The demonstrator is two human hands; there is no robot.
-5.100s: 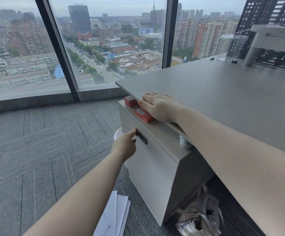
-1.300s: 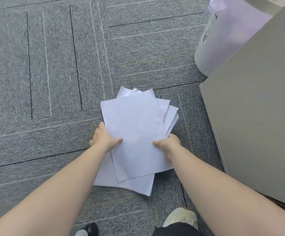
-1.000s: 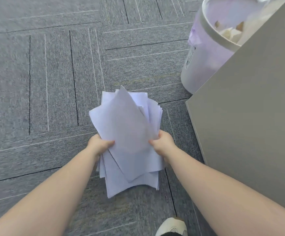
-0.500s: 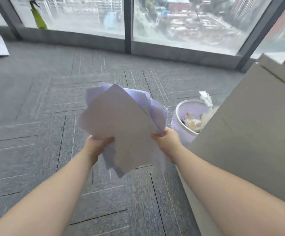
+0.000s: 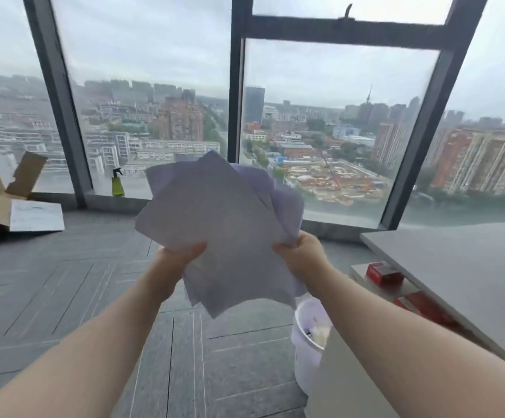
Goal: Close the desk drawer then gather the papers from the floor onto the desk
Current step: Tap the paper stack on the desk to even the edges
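A loose stack of papers (image 5: 224, 227) is held in mid-air above the floor (image 5: 49, 297), pinched at its left edge by the left hand (image 5: 178, 257) and at its right edge by the right hand (image 5: 301, 254). The desk (image 5: 456, 267) is seen at right, well apart from the papers; a bin (image 5: 308, 342) stands near its corner.

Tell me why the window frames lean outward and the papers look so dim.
Head view: the wide-angle lens splays the window frames and stretches the forearms at the edges. Bright overcast sky behind backlights the papers, so their near faces read greyish-lilac. The papers, left hand, right hand and floor are slightly smeared, probably by motion; there is no harsh glare.
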